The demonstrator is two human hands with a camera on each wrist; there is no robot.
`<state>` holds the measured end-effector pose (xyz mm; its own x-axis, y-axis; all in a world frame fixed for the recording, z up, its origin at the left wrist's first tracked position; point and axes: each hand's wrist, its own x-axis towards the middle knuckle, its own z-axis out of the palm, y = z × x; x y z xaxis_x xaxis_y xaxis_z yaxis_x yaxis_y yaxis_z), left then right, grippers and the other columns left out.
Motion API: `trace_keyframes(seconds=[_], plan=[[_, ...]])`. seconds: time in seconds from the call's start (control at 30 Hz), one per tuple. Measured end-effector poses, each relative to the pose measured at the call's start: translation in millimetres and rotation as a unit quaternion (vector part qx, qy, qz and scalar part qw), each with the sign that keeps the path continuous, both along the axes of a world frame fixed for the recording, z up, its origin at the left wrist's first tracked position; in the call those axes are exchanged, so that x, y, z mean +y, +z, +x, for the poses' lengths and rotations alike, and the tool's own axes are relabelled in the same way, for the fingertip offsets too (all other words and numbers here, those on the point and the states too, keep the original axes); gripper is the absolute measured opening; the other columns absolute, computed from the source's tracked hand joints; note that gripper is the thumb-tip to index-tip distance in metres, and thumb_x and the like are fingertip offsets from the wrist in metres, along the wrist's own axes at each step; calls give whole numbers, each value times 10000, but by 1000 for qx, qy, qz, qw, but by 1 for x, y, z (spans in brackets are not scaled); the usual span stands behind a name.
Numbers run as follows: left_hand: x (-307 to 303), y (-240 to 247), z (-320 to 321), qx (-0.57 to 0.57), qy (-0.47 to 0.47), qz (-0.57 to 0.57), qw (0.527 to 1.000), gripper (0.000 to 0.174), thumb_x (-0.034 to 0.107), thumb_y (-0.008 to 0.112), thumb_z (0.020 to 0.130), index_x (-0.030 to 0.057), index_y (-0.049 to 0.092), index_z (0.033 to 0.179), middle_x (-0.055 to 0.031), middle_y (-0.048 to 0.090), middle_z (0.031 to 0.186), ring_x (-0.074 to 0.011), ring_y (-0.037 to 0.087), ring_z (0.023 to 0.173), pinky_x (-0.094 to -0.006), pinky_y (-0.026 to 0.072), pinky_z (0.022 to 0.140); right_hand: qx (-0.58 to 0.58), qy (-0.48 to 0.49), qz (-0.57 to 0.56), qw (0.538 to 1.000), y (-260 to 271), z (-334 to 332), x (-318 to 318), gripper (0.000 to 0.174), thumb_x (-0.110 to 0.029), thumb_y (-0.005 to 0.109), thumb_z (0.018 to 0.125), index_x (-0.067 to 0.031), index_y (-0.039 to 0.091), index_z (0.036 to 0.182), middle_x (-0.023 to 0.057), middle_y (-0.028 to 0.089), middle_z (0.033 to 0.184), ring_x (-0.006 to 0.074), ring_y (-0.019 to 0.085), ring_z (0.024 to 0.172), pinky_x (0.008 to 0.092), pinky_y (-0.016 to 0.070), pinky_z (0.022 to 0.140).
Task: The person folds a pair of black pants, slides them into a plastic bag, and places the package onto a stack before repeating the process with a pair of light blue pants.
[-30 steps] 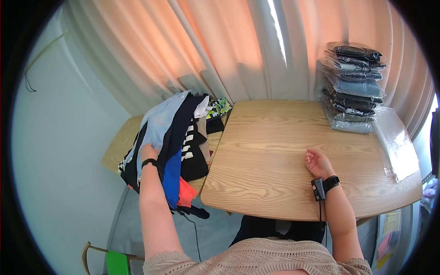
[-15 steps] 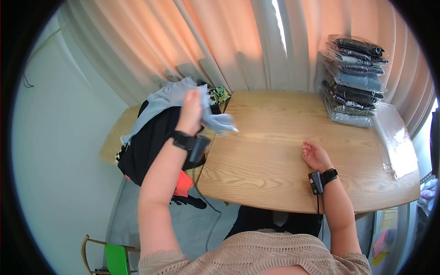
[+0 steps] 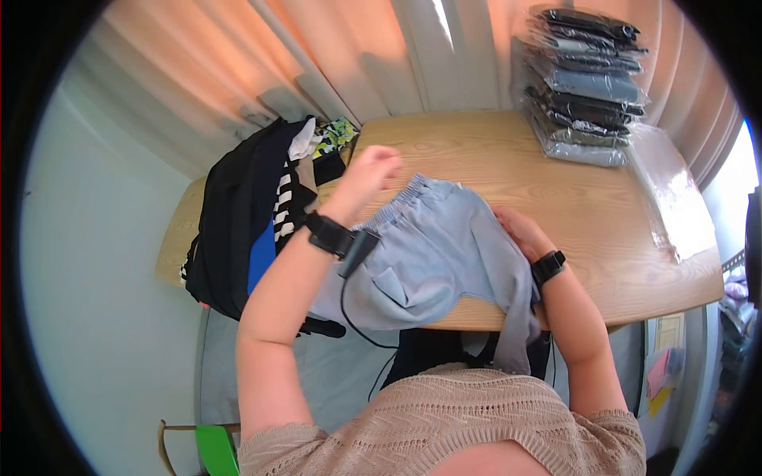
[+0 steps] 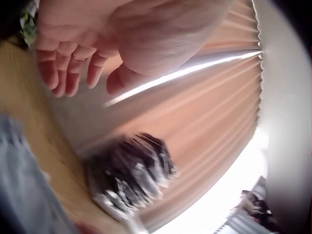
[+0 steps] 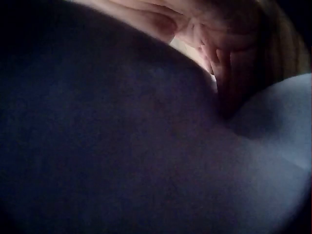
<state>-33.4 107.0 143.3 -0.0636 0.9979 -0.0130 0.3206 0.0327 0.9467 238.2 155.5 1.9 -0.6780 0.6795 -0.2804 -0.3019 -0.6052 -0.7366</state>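
Light blue trousers (image 3: 444,242) with a gathered elastic waistband lie spread over the table's near half, one leg hanging off the front edge. Above and left of the waistband, my left hand (image 3: 371,178) is raised with nothing in it; the left wrist view shows its fingers (image 4: 73,73) loosely bent. My right hand (image 3: 520,230) rests at the right edge of the trousers, its fingertips partly hidden against the cloth. Dark, shadowed fabric (image 5: 112,141) fills most of the right wrist view, with part of the palm (image 5: 209,24) above it.
A heap of clothes (image 3: 230,214), mostly black, lies on a side table at the left. At the back right stands a tall stack of bagged folded garments (image 3: 587,87), with clear plastic bags (image 3: 675,190) beside it. A green chair (image 3: 216,448) stands at lower left.
My left hand has pulled the light blue trousers off the heap onto the table and let them go. My right hand has shifted slightly, now at the trousers' edge.
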Motion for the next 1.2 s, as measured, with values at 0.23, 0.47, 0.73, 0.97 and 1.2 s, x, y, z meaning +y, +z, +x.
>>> trace_keyframes(seconds=[0.23,0.47,0.73,0.97,1.2], plan=[[-2,-87,-103,245,42,-253,935,442,321,703,772,-63,594,962,-94,621,841,-164,568,723,-283,466,619,24,-59,-18,998,-12,1,3,270,-146,475,942,10,455,1161,178,559,1144,237,564,1051,344,464,934],[-8,-127,-87,162,-66,-107,979,254,200,654,840,-27,546,878,-28,556,791,-95,500,732,-258,424,636,-16,-51,39,998,-9,-1,-1,332,-122,547,904,27,420,1172,182,544,1125,238,538,1080,342,462,928],[-70,30,25,62,-155,49,985,231,98,654,812,45,472,945,20,476,779,-53,446,715,-227,392,618,-241,-75,341,905,54,10,-2,640,-185,653,833,11,334,1352,168,467,1299,250,413,1241,349,337,1024],[-125,103,44,33,-235,67,969,261,22,663,724,74,479,902,58,451,773,-26,427,703,-202,359,601,-25,176,281,943,74,-30,-30,587,-335,520,923,3,345,1370,157,409,1382,245,384,1274,376,312,1047],[-137,103,23,39,-184,103,977,231,0,618,770,54,482,949,58,453,783,-19,428,736,-191,357,627,95,231,114,961,90,-31,-98,443,-304,425,981,5,456,1296,98,536,1262,167,523,1132,314,418,973]])
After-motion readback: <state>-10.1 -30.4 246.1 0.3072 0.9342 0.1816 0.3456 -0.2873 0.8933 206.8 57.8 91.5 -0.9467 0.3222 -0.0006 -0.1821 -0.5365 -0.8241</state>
